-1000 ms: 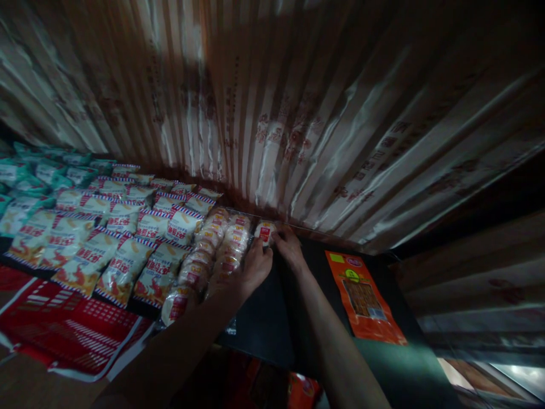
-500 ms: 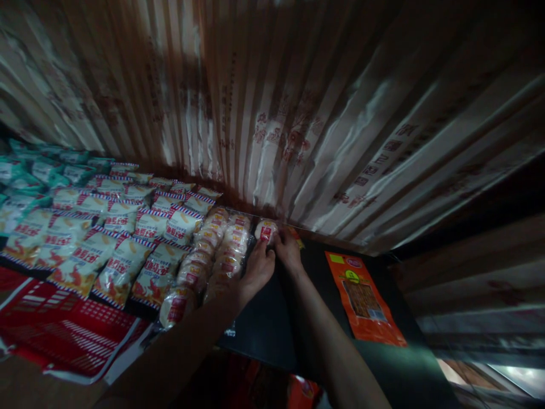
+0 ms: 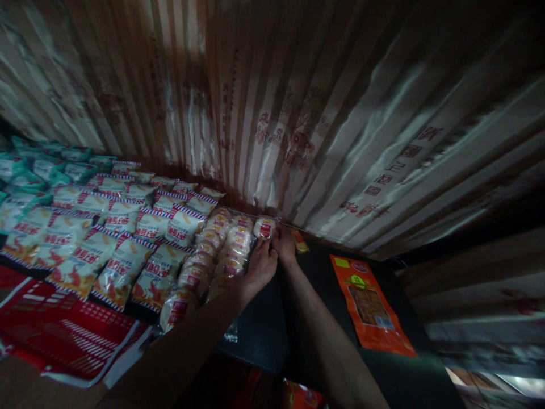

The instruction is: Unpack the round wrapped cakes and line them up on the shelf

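Observation:
A clear-wrapped round cake (image 3: 264, 227), pale with a red label, stands at the back of the black shelf (image 3: 259, 335) close to the curtain. My left hand (image 3: 260, 266) grips its lower edge, fingers closed. On its right edge are the closed fingers of my right hand (image 3: 285, 245), fingertips partly hidden. Just left of my hands, similar wrapped cakes (image 3: 234, 241) form two overlapping rows running from the curtain toward the front; my left forearm covers part of them. Past my right hand lies a small yellow and red packet (image 3: 300, 241).
Several white snack bags (image 3: 121, 213) with red and blue striped edges fill the shelf's left, with teal bags (image 3: 46, 170) beyond. An orange packet (image 3: 370, 304) lies at right. A red basket (image 3: 76, 329) is below the front left edge. A pleated curtain (image 3: 272, 113) hangs behind.
Both hands stay at the wrapped cake, which has shifted slightly toward the curtain. My right hand has moved a little left, leaving the small yellow and red packet more visible.

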